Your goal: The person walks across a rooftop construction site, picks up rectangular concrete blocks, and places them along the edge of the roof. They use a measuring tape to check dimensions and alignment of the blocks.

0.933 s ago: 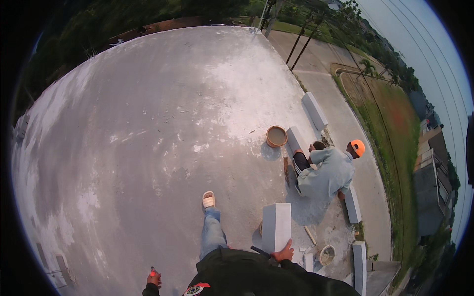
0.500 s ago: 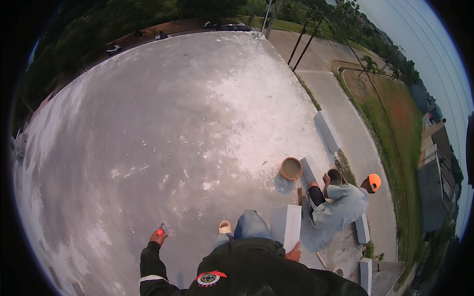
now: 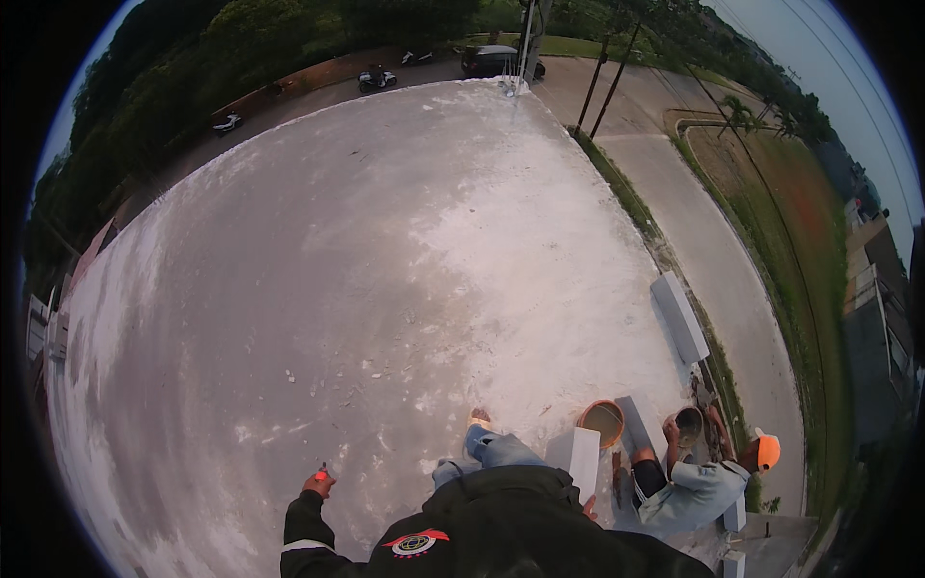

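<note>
Since the earlier frame, the round orange-brown bucket of grey mix and the co-worker in a pale blue-grey shirt and orange cap have shifted lower in view, and the pale grey rectangular block now shows right beside the bucket. That block sits at the wearer's right side, the right grip clamped at its near end with only a few fingers showing. The left grip is closed around a small red-handled tool. A one-handed hold could let the heavy-looking block tip or slip; its far end could knock the bucket, since the two appear so close. Loose pale crumbs on the grey concrete slab might roll under the tan open sandal. On the black jacket, a round chest badge topped with red carries lettering too small to read; the block shows no label.
</note>
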### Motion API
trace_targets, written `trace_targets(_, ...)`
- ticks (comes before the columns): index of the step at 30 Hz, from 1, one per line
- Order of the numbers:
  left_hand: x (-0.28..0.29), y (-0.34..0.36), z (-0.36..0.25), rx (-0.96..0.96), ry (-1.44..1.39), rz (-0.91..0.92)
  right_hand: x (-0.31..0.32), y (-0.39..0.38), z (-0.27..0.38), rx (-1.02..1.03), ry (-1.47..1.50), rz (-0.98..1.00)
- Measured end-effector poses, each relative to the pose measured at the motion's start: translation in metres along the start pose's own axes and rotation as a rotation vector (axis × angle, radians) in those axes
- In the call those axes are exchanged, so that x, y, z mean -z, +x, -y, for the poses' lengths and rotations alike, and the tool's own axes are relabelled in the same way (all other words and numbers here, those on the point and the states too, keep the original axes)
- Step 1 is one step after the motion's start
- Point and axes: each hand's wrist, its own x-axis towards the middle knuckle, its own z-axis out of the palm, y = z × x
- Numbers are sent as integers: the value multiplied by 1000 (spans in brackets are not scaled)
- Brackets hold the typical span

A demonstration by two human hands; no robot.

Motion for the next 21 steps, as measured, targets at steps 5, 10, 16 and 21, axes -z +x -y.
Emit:
trace_targets(5,-33,53,-98,93,61,304,68,35,135,21,29,29)
trace_targets(10,-25,141,-241,81,-122,253,126,69,272,174,69,-127)
trace_targets(16,24,327,-436,41,-7,125,182,132,451,388,163,-539)
trace_targets(21,78,439,-679,-221,190,-12,274,170,597,191,37,-149)
